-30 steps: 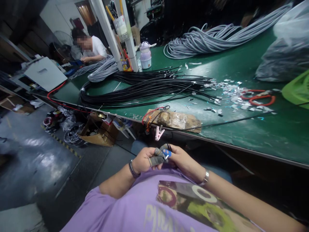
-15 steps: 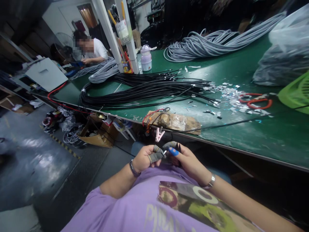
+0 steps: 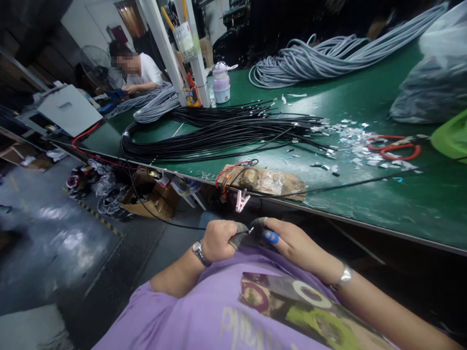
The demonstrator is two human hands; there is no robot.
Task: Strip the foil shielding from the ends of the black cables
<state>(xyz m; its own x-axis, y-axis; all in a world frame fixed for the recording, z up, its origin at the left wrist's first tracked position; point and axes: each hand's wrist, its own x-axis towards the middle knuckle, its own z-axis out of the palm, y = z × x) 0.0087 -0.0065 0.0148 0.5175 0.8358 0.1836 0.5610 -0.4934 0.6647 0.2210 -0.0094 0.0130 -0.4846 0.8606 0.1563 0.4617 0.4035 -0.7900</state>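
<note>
A black cable [image 3: 182, 226] runs up from the lower left into my left hand [image 3: 221, 238], which is closed on it with grey-covered fingertips. Its pale stripped end [image 3: 250, 231] sticks out to the right of those fingertips. My right hand [image 3: 292, 239] is closed just beside that end, with a blue cover on one finger and grey on others. Whatever its curled fingers hold is hidden. Both hands are in front of the purple shirt, below the table edge. A pink clip [image 3: 241, 200] hangs from the edge above them.
On the green table [image 3: 365, 209] lie a bundle of black cables [image 3: 204, 141], grey cable coils [image 3: 302, 61], scraps [image 3: 350, 141] and red-handled scissors [image 3: 399, 148]. A taped wooden block [image 3: 270, 182] sits at the edge. A co-worker [image 3: 142, 73] sits at the far left.
The left hand has turned, showing its watch face, and the black cable now shows trailing left from it. A dark pointed thing by the right fingers is no longer visible. The view shifted slightly.
</note>
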